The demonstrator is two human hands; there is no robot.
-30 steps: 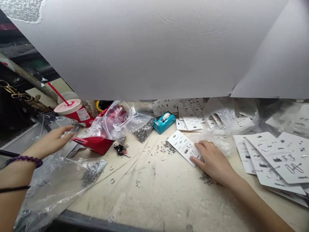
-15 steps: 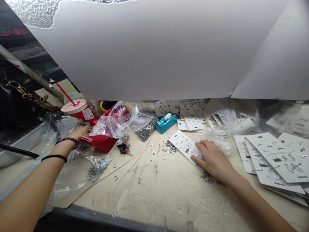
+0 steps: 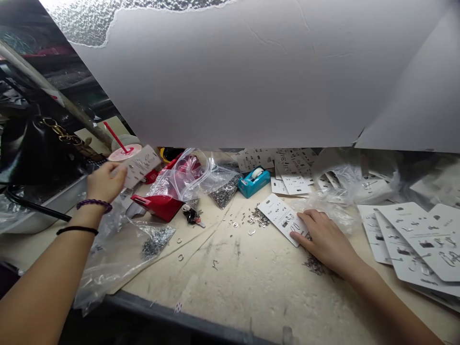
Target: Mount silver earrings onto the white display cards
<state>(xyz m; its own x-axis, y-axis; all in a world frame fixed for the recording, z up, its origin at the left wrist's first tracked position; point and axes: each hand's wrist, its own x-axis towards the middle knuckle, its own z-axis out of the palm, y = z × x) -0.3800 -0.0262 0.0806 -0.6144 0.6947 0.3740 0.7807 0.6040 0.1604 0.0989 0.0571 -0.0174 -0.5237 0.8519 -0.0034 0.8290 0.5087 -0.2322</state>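
Observation:
Between the fingers of my left hand (image 3: 107, 181) is a white earring card (image 3: 141, 165), raised in front of a red cup with a pink lid (image 3: 125, 152). My right hand (image 3: 325, 239) grips the lower right edge of another earring card (image 3: 280, 215) lying on the table, thumb near its bottom corner. Small metal pieces (image 3: 314, 263) lie in a pile partly under that hand. More loose metal bits (image 3: 259, 218) are scattered at the card's left, beside a teal tape dispenser (image 3: 254, 182).
Stacked earring cards (image 3: 413, 239) lie at the right. A red box (image 3: 161, 206) with plastic bags stands at left, next to keys (image 3: 193, 215). A bag of metal pieces (image 3: 226, 189) sits behind. A large white panel (image 3: 230, 86) overhangs the table's back.
My left hand has come up from behind the red box and now holds an earring card. My right hand stays on its card. The view has shifted slightly left.

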